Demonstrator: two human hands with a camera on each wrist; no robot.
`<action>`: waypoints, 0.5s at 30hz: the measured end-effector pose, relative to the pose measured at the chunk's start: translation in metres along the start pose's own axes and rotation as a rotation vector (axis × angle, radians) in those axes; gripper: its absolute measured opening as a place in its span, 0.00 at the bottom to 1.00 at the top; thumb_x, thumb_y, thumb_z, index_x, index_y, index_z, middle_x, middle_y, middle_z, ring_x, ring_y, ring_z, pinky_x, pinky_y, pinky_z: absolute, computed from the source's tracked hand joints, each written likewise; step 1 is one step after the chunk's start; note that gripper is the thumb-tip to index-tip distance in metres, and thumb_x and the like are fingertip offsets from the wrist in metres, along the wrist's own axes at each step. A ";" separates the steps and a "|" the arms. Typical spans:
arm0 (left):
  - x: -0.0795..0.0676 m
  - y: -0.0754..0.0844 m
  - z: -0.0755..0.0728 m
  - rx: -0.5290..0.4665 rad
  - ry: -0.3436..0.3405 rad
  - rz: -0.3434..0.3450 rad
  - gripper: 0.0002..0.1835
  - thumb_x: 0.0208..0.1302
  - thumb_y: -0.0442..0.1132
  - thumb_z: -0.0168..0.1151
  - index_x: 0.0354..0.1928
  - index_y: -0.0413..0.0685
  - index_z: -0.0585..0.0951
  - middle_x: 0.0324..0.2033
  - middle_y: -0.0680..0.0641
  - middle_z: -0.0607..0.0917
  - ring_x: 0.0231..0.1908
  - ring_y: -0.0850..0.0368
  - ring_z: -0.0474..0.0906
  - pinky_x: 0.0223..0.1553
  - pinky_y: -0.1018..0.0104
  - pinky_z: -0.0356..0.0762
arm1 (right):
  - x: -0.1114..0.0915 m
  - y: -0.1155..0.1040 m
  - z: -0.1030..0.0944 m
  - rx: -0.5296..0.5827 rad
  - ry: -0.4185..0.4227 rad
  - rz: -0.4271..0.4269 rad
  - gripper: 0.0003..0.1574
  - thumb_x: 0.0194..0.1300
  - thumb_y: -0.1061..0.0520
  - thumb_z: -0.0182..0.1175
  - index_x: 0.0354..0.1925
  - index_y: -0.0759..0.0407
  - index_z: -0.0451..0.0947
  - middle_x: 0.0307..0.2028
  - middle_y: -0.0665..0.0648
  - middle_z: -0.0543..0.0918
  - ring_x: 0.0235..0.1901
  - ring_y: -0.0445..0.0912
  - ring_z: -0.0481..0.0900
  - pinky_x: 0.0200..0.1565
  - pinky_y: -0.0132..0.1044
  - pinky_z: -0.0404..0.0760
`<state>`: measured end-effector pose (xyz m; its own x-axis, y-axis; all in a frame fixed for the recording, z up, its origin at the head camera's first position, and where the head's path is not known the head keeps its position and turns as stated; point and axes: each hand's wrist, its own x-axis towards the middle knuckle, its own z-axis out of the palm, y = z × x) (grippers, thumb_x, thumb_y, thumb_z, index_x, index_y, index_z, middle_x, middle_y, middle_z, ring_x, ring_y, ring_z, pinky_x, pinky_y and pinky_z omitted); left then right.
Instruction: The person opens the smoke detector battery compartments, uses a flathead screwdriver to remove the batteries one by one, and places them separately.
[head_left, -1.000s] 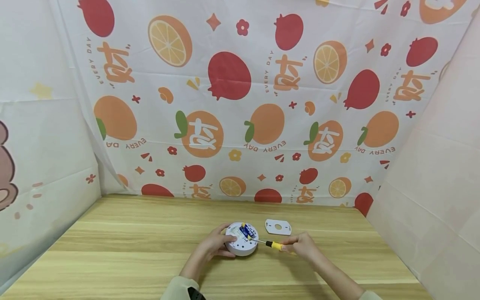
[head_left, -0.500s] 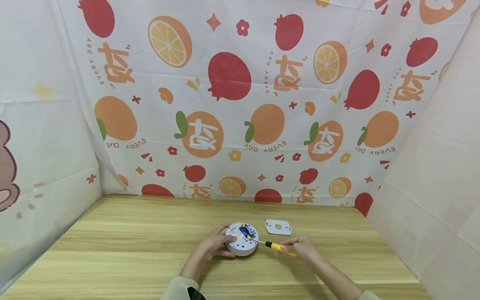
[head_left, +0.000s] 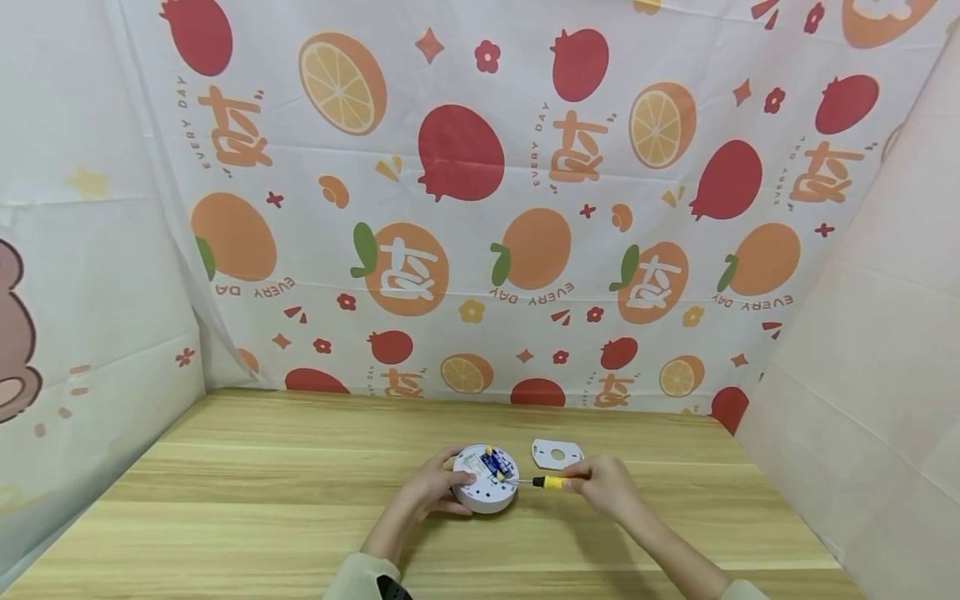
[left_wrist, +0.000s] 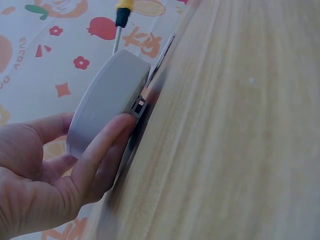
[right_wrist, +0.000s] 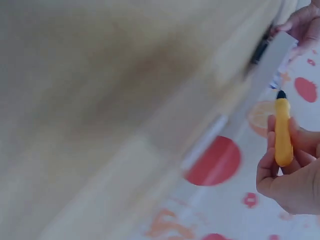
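Observation:
My left hand [head_left: 431,487] holds a round white smoke alarm [head_left: 484,502] by its left side, thumb on its upper face and fingers beneath. That face shows a pale label, small dark holes and a blue part [head_left: 497,463] with yellow ends set in a recess. In the left wrist view a small dark bracket-like piece [left_wrist: 138,106] sticks out under the alarm [left_wrist: 107,92], near my fingertips. With its fingers round the yellow handle, my right hand [head_left: 609,485] grips a screwdriver [head_left: 553,482]. The shaft points left and its tip meets the recess beside the blue part's lower yellow end.
Behind the screwdriver a flat white mounting plate [head_left: 543,453] with a central hole lies on the wooden table [head_left: 300,492]. A fruit-printed cloth [head_left: 465,250] hangs along the table's back edge, and pale cloth walls [head_left: 847,358] stand at both sides.
My right hand has risen slightly and moved forward, so the screwdriver now lies flatter, its tip still at the recess. The left hand and the smoke alarm stay in place.

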<state>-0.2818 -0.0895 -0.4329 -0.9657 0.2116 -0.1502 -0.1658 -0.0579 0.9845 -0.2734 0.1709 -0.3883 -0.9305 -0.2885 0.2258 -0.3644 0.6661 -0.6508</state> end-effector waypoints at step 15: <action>-0.001 0.001 0.000 -0.001 0.004 -0.016 0.31 0.59 0.26 0.55 0.64 0.35 0.58 0.39 0.31 0.71 0.27 0.44 0.78 0.29 0.55 0.83 | 0.021 -0.079 -0.004 -0.639 0.012 -0.347 0.09 0.39 0.70 0.64 0.14 0.58 0.80 0.14 0.48 0.76 0.17 0.44 0.68 0.23 0.35 0.72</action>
<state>-0.2813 -0.0902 -0.4319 -0.9637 0.2086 -0.1665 -0.1816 -0.0555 0.9818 -0.2641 0.1146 -0.3293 -0.7562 -0.5511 0.3528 -0.5859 0.8103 0.0098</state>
